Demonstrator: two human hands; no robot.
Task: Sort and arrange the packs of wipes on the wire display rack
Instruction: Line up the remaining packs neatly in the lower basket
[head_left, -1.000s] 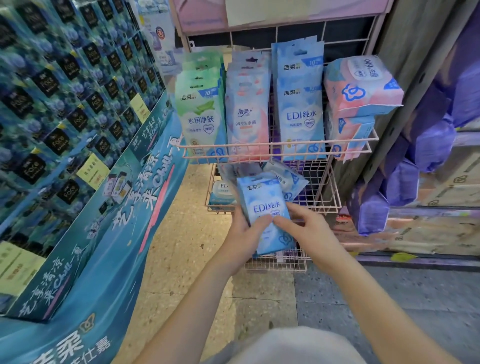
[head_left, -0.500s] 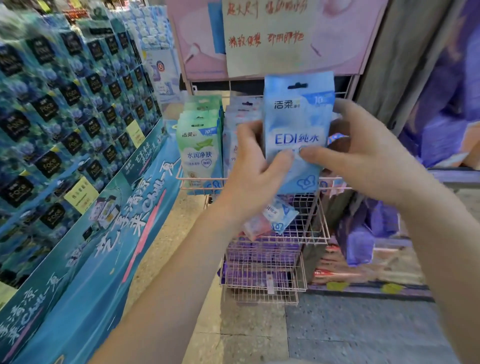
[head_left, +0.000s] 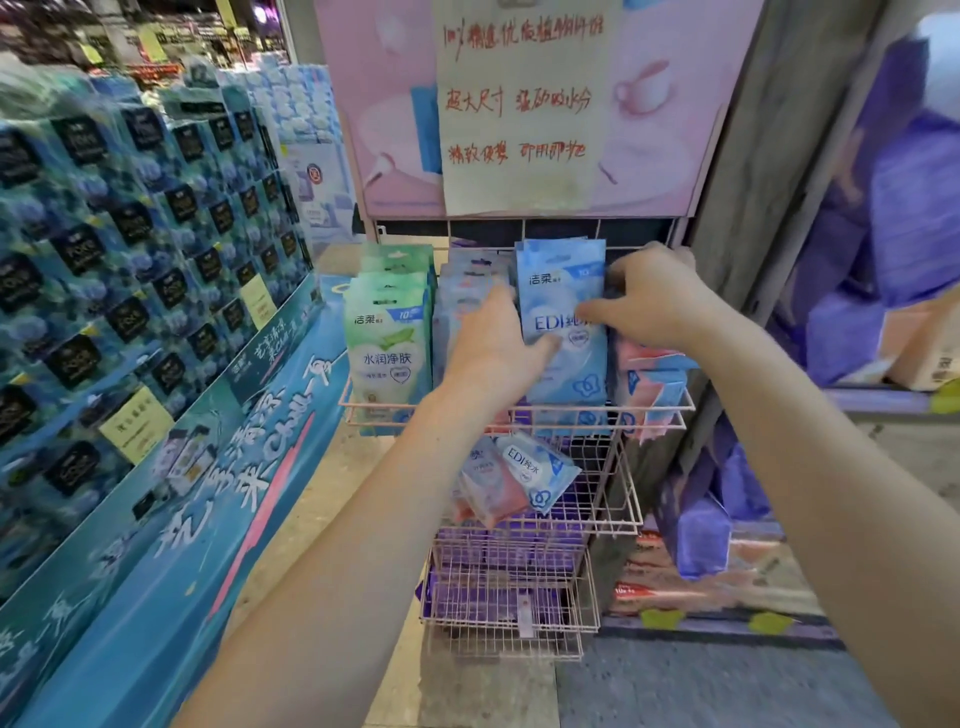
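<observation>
middle basket: loose packs (head_left: 524, 478) lay jumbled | left hand (head_left: 498, 348) and right hand (head_left: 654, 301) both pinched blue EDI pack (head_left: 576, 374), upright in top basket (head_left: 519, 415), apparently fronting its row | risk: early release could tip it over the rim

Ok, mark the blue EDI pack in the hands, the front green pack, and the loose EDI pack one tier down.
blue EDI pack (head_left: 556, 296), head view, upper front below the brand name.
front green pack (head_left: 387, 338), head view, leaf print.
loose EDI pack (head_left: 535, 475), head view, middle of its face.
</observation>
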